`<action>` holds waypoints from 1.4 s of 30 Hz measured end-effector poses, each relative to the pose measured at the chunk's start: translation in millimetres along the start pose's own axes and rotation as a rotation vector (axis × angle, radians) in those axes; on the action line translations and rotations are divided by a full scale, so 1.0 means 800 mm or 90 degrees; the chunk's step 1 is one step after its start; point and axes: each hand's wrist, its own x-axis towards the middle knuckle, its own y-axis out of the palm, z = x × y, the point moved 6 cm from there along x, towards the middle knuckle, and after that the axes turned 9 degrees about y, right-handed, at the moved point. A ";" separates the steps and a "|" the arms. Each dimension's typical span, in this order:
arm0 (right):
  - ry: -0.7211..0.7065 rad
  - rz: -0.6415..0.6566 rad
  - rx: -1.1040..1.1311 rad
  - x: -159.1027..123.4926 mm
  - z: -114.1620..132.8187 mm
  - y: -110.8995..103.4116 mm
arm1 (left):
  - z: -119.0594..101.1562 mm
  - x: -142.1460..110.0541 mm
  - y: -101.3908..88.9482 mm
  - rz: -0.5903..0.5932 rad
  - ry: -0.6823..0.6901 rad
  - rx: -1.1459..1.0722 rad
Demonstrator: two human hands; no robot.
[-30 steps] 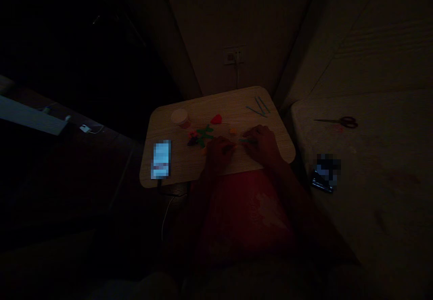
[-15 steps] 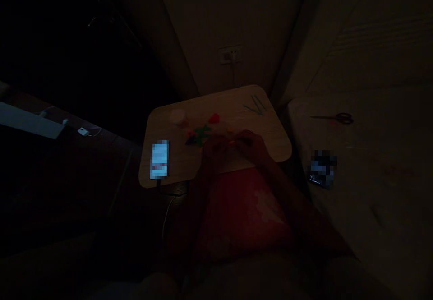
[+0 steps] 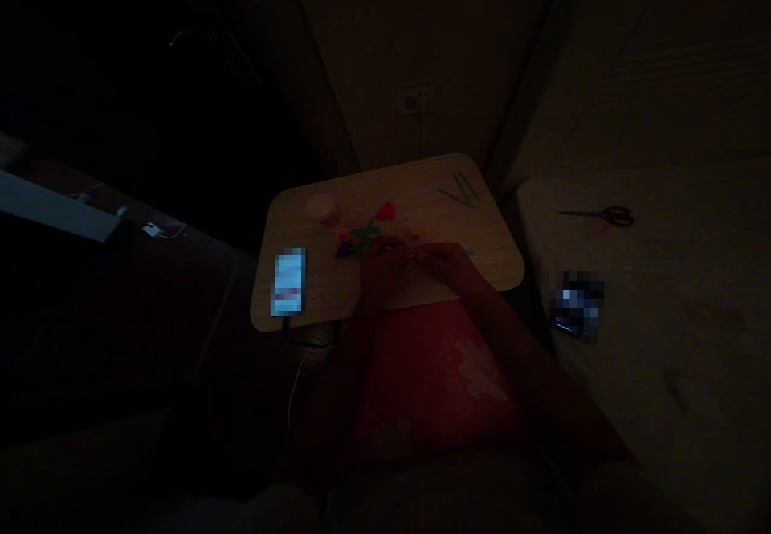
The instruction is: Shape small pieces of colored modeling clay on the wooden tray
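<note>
The room is very dark. My left hand and my right hand meet over the near middle of a small wooden lap table. Their fingertips pinch together on a tiny pale piece that I cannot make out. Just beyond my left hand lie a green clay shape, a red lump, a small orange bit and dark and pink bits.
A lit phone lies at the table's near left with a cable hanging below. A pale round tub and thin teal sticks sit farther back. On the bed to the right are scissors and another device. A red cushion is on my lap.
My hands have lifted slightly off the table and drawn together, fingertip to fingertip. The picture has grown darker. The objects on the table have not moved.
</note>
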 end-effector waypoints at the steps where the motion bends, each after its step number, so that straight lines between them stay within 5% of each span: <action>1: 0.015 0.003 0.005 -0.001 -0.001 -0.001 | 0.000 -0.001 0.001 0.004 0.003 -0.002; 12: 0.088 0.065 0.086 -0.001 -0.006 0.000 | 0.001 -0.006 0.006 0.063 0.024 0.020; 30: 0.073 0.084 0.017 -0.001 0.000 -0.006 | -0.007 0.000 0.017 0.160 0.062 0.014; 42: 0.098 0.166 0.288 -0.009 -0.019 0.035 | -0.001 0.001 0.005 0.022 -0.051 -0.072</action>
